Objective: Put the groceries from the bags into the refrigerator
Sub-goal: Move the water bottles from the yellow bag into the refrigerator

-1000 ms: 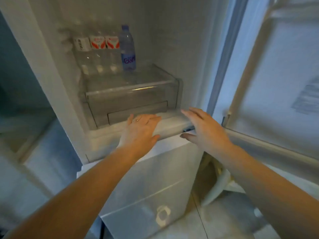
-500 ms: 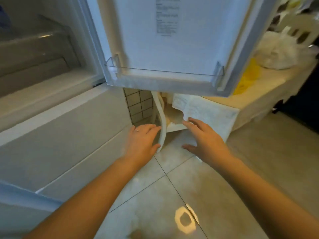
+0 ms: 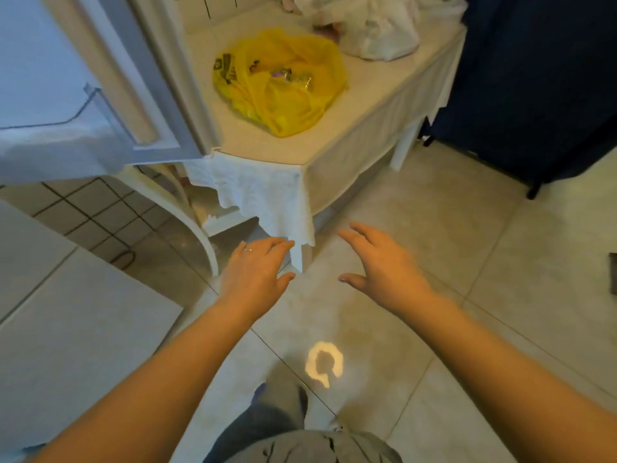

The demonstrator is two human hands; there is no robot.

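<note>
Turned from the refrigerator toward the bags, both hands empty.

Head view: since the earlier frames the gaze has swung off the refrigerator shelves; the open refrigerator door now sits at upper left and the worktop fills the upper centre. The yellow bag lies on the worktop just beside the door, with wrapped items showing through its open mouth; a white bag stands behind it, at the top edge. The left hand and right hand hover over the tiled floor in mid-frame, fingers spread and relaxed, touching nothing. Probably best to step closer, hold the bag's mouth open with one hand and lift items out with the other.
</note>
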